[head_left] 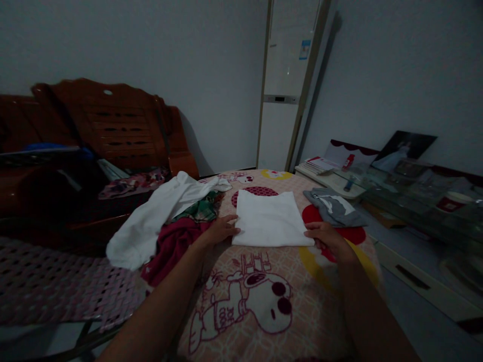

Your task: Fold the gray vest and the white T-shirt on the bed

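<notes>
A white garment (269, 218), folded into a flat rectangle, lies on the patterned cloth (320, 322) over the table. My left hand (222, 229) grips its left edge near the lower corner, fingers bent close together. On the opposite side, my right hand (325, 235) pinches the lower right corner, thumb on top. Left of my left hand is a loose heap: a white garment with long parts (147, 216), a dark red cloth (175, 244) and a green checked cloth (199, 208). Beyond my right hand rests a folded grey garment (334, 207) with a white print.
A carved wooden bench (124, 120) stands at the left, with a woven pink seat (53, 286) nearer me. Against the far wall rises a tall white cabinet-like appliance (281, 130). A glass-topped stand (415, 196) holding papers, a cup and a picture runs along the right.
</notes>
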`<state>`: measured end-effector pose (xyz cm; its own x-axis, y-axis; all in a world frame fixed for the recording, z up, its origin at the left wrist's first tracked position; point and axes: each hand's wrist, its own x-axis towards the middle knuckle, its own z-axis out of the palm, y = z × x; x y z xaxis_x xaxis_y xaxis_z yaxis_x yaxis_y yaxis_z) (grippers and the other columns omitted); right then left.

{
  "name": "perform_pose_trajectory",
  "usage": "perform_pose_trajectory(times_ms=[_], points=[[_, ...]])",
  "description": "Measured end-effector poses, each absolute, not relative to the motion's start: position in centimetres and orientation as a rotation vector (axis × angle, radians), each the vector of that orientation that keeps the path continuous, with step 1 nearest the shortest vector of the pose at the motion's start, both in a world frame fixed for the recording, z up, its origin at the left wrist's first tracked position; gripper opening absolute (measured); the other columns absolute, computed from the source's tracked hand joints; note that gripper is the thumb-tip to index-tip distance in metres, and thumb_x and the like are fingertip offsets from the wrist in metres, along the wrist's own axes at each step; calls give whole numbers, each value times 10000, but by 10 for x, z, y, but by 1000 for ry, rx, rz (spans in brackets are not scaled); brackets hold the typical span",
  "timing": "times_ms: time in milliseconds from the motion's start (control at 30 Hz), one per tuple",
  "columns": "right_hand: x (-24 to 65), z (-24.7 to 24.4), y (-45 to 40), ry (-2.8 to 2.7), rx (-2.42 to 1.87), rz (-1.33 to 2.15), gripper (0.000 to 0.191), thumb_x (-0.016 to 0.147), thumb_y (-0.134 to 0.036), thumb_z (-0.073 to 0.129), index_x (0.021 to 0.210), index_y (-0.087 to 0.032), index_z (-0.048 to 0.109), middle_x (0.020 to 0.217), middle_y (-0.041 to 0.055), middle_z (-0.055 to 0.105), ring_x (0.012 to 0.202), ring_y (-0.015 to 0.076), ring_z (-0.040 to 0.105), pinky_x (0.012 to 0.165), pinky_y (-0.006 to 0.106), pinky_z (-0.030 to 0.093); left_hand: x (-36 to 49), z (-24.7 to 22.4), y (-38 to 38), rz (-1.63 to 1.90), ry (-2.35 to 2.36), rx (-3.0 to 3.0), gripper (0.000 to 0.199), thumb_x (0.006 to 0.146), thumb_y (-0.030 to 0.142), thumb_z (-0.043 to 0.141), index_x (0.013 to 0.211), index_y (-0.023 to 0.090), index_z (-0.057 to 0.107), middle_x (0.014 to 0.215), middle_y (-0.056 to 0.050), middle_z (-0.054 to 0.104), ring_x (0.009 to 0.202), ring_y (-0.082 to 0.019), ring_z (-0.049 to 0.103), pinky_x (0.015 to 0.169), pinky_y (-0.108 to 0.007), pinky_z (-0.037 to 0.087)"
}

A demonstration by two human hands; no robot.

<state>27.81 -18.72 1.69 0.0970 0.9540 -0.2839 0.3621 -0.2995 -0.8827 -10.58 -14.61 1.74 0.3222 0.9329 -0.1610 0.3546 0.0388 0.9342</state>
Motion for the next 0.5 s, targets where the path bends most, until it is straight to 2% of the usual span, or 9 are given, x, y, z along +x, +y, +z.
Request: perform_pose_trajectory(times_ms=[100, 200, 333, 500], points=[[280, 20, -194, -1311, -1539, 1357, 795, 670, -307, 702, 1388, -58, 470, 357, -64, 511, 275, 95, 408, 307, 170, 274, -104, 10, -147, 758, 1131, 1483, 853, 671, 314, 748, 1430, 145, 396, 680, 57, 515, 600, -98, 486, 536, -197, 332], [281, 21, -198, -1352, -1463, 1432, 899, 629, -294, 736, 1438, -75, 411, 372, -75, 519, 277, 102, 423, 308, 176, 292, -99, 6, -147, 730, 1132, 1490, 922, 624, 300, 780, 1440, 133, 384, 659, 68, 485, 581, -98, 463, 530, -206, 315], [280, 20, -196, -1319, -1477, 1340, 878, 620, -285, 731, 1425, -96, 435, 383, -86, 512, 278, 88, 408, 306, 169, 273, -93, 6, -148, 773, 1182, 1533, 820, 625, 277, 766, 1373, 105, 478, 630, 68, 461, 579, -100, 454, 534, -210, 320], [281, 23, -196, -1288, -1446, 1283, 758, 595, -292, 745, 1308, -120, 554, 407, -105, 491, 294, 68, 388, 315, 168, 270, -91, 7, -150, 836, 1218, 1734, 667, 719, 289, 674, 1343, 108, 527, 599, 69, 427, 550, -100, 411, 523, -209, 301]])
